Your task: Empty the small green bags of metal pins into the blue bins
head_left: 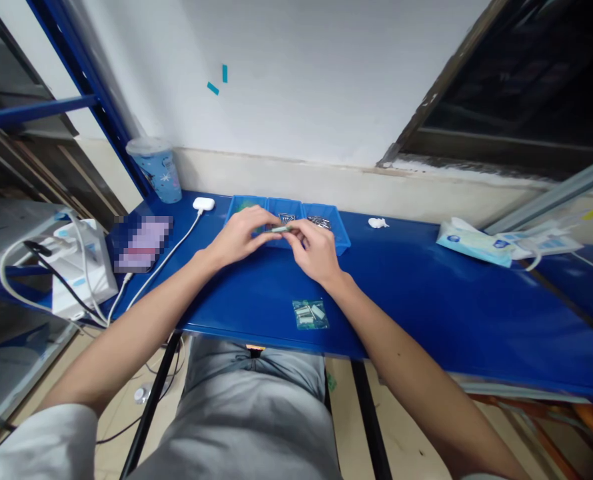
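My left hand (241, 235) and my right hand (317, 252) meet over the front of the blue bins, fingertips pinched. Between them is a small pale-green, narrow piece (280, 230), held by both hands; its exact kind is too small to make out. Behind the hands, the middle bin (284, 202) contains screws, and the right bin (345, 235) has loose metal pieces. Something greenish and clear lies in the left bin (235, 203), partly hidden by my left hand. Nearer me, a small clear bag (310, 315) with white pieces and screws lies on the blue table (256, 307).
On the left are a patterned cup (159, 173), a white earbud case (203, 204) on a cable, a blurred-out phone (144, 243) and a white power strip (84, 273). To the right lie a crumpled tissue (377, 223) and a tissue pack (471, 241). A wall stands behind.
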`<state>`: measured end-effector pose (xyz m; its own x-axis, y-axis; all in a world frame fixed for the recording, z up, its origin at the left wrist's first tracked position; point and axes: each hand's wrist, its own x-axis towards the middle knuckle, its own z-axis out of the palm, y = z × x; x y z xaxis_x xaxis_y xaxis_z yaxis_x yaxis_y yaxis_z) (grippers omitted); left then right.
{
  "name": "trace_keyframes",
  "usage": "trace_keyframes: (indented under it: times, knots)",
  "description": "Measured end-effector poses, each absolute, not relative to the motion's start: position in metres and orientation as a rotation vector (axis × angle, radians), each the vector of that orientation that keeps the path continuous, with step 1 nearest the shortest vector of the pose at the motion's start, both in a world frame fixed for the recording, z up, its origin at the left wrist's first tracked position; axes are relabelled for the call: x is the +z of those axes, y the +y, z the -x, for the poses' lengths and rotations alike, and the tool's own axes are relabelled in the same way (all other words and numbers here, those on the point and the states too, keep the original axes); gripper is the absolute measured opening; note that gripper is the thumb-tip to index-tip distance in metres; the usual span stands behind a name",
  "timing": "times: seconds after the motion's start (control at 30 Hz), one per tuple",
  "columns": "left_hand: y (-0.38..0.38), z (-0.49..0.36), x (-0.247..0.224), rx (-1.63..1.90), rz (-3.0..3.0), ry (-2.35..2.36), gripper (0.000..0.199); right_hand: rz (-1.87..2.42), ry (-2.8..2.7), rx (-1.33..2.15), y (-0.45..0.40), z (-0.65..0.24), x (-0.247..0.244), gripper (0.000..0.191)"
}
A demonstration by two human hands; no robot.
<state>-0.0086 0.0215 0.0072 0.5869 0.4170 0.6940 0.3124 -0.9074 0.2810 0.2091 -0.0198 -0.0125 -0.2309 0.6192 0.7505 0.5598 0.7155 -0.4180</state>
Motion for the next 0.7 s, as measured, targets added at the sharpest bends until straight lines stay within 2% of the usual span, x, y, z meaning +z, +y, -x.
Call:
trace_keyframes:
  times: [0.27,0.43,0.57,0.7]
  knots:
    - [0.0226,0.0127,0.0061,1.315,-2.699,0.657,0.035,0.853,-1.987,-0.008,-0.0182,-0.2106,-0.0088,0.009]
    - [0.0190,0.0088,0.0064,1.322,-2.642,0.674,0.038,0.834,-1.938,0.024,-0.0204,-0.2106,-0.0066,0.017]
    - [0.0207,0.0113,0.0078,1.303,-2.667,0.676,0.036,0.870,-1.998,0.048,-0.0217,-0.2087,-0.0071,0.009]
    - [0.0214,0.0131,0.0086,1.278,-2.689,0.638,0.032,0.911,-2.016,0.068,-0.0215,-0.2069,-0.0099,0.012]
